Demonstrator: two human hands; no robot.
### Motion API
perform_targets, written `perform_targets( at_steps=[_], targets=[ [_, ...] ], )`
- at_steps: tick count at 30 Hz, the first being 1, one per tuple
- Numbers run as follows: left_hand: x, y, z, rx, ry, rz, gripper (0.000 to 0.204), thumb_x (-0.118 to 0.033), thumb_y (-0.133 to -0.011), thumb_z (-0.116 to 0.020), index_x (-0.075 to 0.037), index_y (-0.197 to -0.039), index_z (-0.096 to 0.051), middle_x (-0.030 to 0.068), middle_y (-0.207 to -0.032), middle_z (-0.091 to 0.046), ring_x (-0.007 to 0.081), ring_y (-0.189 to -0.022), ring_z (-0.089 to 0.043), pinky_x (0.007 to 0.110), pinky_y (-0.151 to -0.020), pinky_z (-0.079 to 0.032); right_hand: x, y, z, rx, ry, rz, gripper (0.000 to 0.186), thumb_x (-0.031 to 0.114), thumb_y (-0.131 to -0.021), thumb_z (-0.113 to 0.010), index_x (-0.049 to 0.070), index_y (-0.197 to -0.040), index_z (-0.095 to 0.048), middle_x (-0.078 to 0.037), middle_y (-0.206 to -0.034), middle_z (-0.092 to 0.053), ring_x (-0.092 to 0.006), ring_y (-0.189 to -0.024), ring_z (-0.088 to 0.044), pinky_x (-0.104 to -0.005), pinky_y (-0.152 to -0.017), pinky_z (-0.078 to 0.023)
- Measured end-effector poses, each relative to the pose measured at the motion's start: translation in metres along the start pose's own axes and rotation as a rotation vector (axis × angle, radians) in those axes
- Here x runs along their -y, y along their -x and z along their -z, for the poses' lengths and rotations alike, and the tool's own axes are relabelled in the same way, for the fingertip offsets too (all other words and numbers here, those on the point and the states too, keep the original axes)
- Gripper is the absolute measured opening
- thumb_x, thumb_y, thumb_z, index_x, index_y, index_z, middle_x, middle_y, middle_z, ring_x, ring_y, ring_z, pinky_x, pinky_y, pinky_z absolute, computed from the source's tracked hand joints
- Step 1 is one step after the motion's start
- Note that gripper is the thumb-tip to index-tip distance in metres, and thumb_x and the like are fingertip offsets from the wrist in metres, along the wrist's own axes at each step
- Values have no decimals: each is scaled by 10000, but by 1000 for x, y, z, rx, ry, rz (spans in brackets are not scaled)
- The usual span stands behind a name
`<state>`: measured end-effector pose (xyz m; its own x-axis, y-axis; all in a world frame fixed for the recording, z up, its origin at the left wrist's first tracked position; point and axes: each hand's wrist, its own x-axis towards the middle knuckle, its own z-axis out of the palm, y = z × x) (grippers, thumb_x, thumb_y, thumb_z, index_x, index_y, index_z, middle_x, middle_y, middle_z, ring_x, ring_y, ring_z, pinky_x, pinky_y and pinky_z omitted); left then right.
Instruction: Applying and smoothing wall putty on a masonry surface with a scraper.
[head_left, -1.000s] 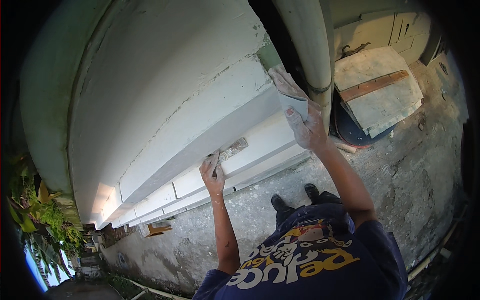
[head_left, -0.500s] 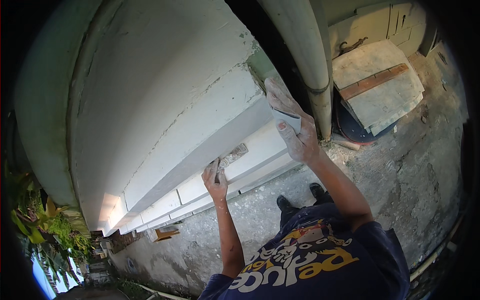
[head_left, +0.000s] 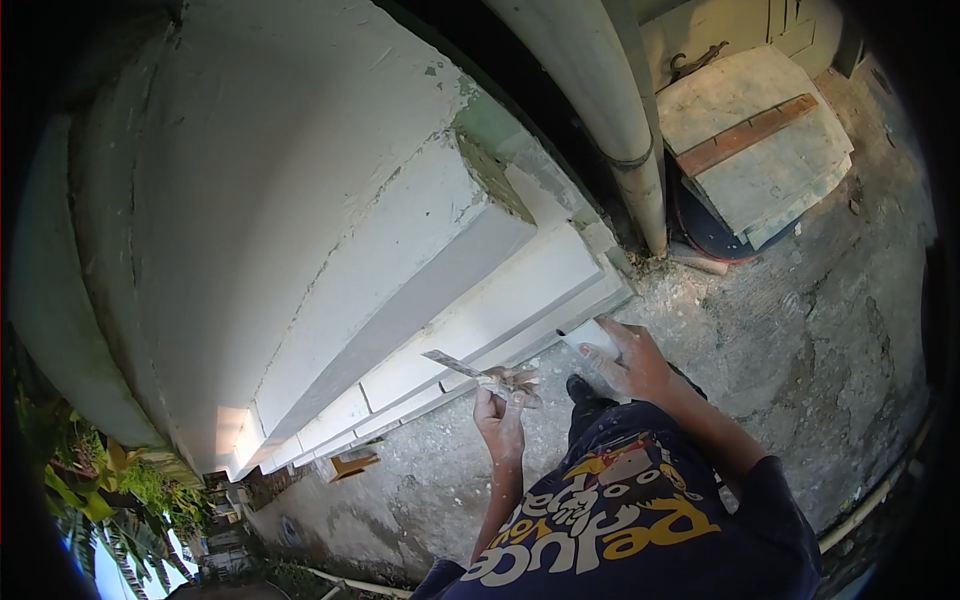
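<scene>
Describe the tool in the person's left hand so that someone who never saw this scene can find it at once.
Start at the white stepped ledge along the base of the wall. Just below its lower edge, the left hand holds a putty knife. Its thin flat blade points up-left toward the ledge, unlike the white folded piece under the right hand.

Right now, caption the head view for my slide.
Left hand holds a putty knife, right hand holds a white trowel, both beside a white stepped wall moulding above rough concrete ground.
</scene>
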<state>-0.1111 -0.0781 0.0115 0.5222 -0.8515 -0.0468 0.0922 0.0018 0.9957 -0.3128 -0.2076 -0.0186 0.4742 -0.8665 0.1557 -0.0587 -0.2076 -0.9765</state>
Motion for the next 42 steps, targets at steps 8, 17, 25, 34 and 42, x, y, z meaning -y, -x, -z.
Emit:
perform_targets(
  at_steps=[8, 17, 25, 34, 42],
  targets=[
    [-27, -4, -34, 227, 162, -21, 352, -353, -941, -719, -44, -1104, -673, 228, -1621, -309, 358, -1508, -276, 466, -1091, -430, 19, -5, -24, 278, 133, 99, 537, 265, -950, -630, -37, -1373, -497, -291, -1247, -634, -453, -1080, -649, -488, -925, -535],
    [-24, 10, -36, 294, 249, 213, 216, -119, -957, -706, 15, -1123, -671, 57, -1129, -616, 94, -875, -601, 237, -738, -490, 54, 29, -9, 154, 198, 152, 441, 180, -933, -661, -44, -1295, -547, -276, -1158, -643, -448, -1034, -641, -464, -863, -532],
    [-41, 9, -76, 286, 13, 129, 104, -52, -968, -674, 27, -1033, -659, 3, -981, -508, 69, -841, -484, 221, -722, -400, 79, 29, 14, -102, -6, 57, 409, 205, -940, -664, -38, -1260, -591, -221, -1189, -628, -357, -1064, -641, -385, -932, -506],
    [-30, 12, -99, 443, 335, 320, 417, -251, -1024, -635, 4, -1349, -581, 2, -995, -608, 15, -826, -524, 190, -646, -408, 92, -15, 45, 83, -188, 119, 305, 143, -1013, -577, -51, -1247, -608, -231, -1070, -678, -355, -925, -672, -373, -837, -527],
    [-31, 17, -156, 262, 26, 74, 492, -146, -998, -636, 52, -1429, -509, 127, -1460, -497, 209, -1353, -450, 317, -1116, -349, 119, -63, 69, 64, -593, 172, 439, 144, -1056, -539, -12, -1465, -508, -103, -806, -609, -99, -704, -566, -271, -668, -491]
  ],
)
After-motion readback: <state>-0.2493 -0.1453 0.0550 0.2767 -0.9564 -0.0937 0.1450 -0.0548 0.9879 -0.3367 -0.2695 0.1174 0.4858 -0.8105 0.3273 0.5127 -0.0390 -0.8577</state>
